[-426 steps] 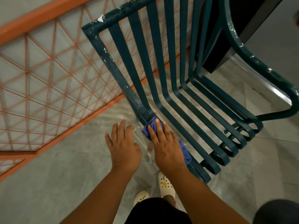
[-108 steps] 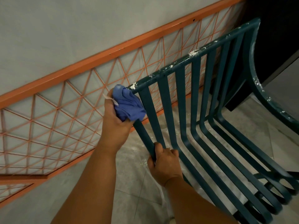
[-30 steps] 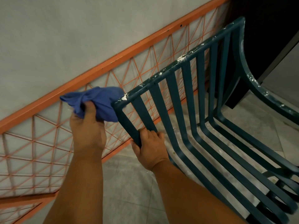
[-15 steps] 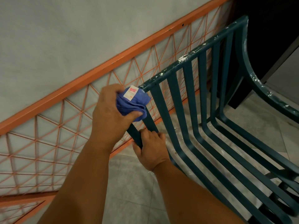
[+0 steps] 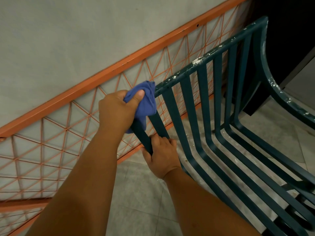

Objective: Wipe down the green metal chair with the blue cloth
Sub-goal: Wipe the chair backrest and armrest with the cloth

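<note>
The green metal chair (image 5: 219,92) fills the right half of the view, its slatted back rising toward me and white flecks dotting its top rail. My left hand (image 5: 117,108) grips the blue cloth (image 5: 146,99), bunched and wrapped over the near top corner of the backrest. Lower down, my right hand (image 5: 162,155) grips the outer side bar of the backrest, fingers curled round it.
An orange metal lattice railing (image 5: 51,133) runs diagonally along the grey wall just behind the chair. Grey floor tiles (image 5: 139,193) lie below my arms. A dark panel (image 5: 286,31) stands at the top right behind the chair's curved armrest (image 5: 279,92).
My left hand has brought the cloth from left of the chair onto its top corner, then pressed it down over that corner. The right hand has kept its grip on the side bar.
</note>
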